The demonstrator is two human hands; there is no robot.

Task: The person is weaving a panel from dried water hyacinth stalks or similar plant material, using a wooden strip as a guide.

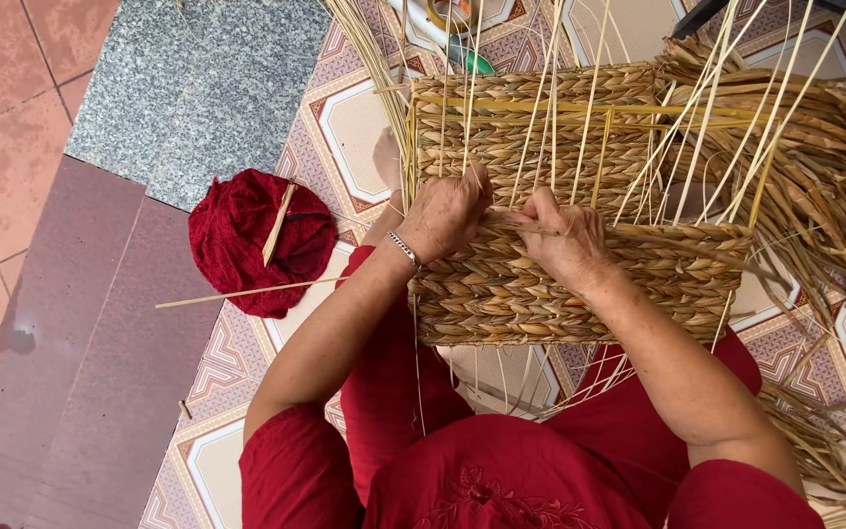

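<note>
Basket: half-woven rectangular straw-coloured basket (580,264) of braided rush, on lap over patterned tile floor (354,127).
Left hand (447,211): grip closed on the rim weave.
Right hand (565,235): grip pinching a flat rush strand (531,227).
Nearby: crumpled red cloth (257,240), loose rush bundle (824,167).
Risk: strand may slip or split if pulled askew between upright stakes (540,108).

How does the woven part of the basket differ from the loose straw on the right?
The woven basket wall is tight, even braided rows; the loose straw is a splayed, untidy bundle. The wall sits under the left hand and right hand; the bundle lies untouched on the floor tiles. Both are the same tan dried fibre.
</note>
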